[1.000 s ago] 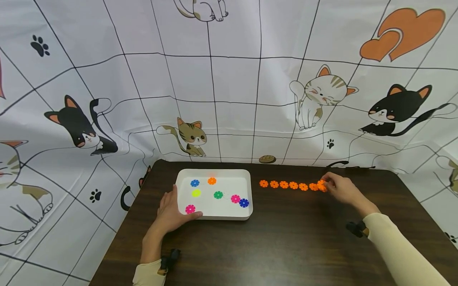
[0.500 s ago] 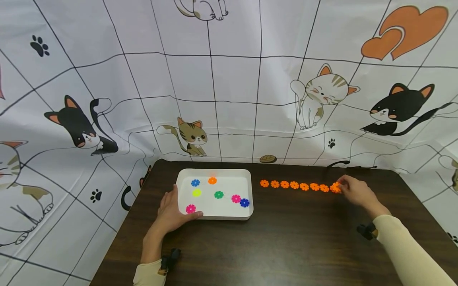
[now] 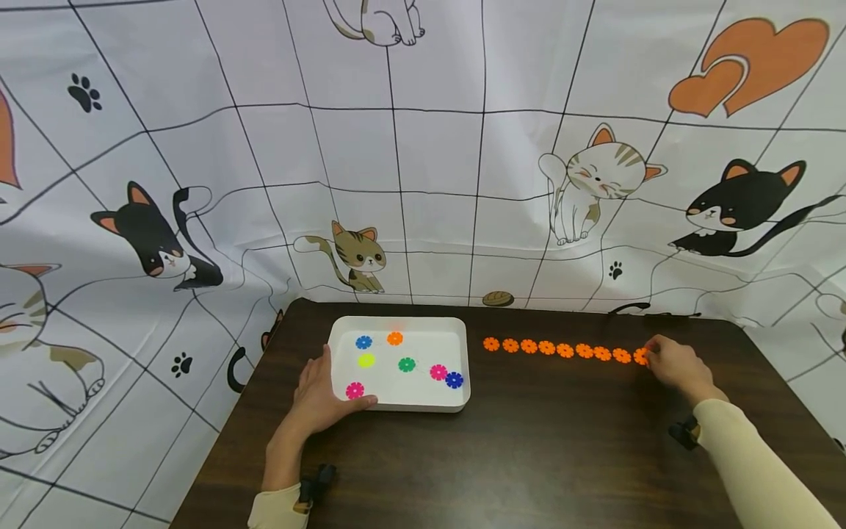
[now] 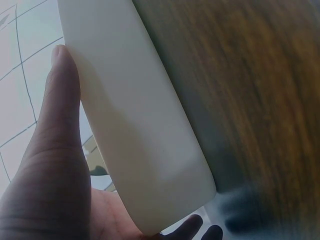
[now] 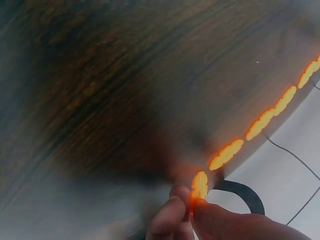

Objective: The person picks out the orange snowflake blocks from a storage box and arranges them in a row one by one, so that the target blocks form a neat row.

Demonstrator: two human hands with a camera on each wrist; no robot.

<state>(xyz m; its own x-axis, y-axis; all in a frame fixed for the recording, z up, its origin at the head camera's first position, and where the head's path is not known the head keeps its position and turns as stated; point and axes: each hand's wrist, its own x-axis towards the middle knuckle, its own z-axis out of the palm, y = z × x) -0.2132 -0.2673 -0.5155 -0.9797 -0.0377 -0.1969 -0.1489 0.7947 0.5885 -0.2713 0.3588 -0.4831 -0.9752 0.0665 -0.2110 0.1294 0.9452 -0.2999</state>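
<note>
In the head view my left hand (image 3: 319, 394) holds the near left corner of a shallow white tray (image 3: 410, 401), its thumb along the near rim. The left wrist view shows the tray's outer wall (image 4: 135, 120) between thumb and fingers. Several notched plastic discs lie in the tray, among them a green disc (image 3: 406, 364), a yellow disc (image 3: 366, 360) and an orange disc (image 3: 394, 338). My right hand (image 3: 679, 367) pinches an orange flower-shaped disc (image 5: 199, 185) between thumb and finger, at the right end of a row of orange discs (image 3: 565, 350) on the table.
The dark wooden table (image 3: 515, 455) has its far edge just behind the row. A white cloth (image 3: 436, 162) printed with cats and lines hangs behind and to the left.
My right hand has moved to the right along the row, which is longer now, with more orange discs lying on the table. My left hand stays at the tray.
</note>
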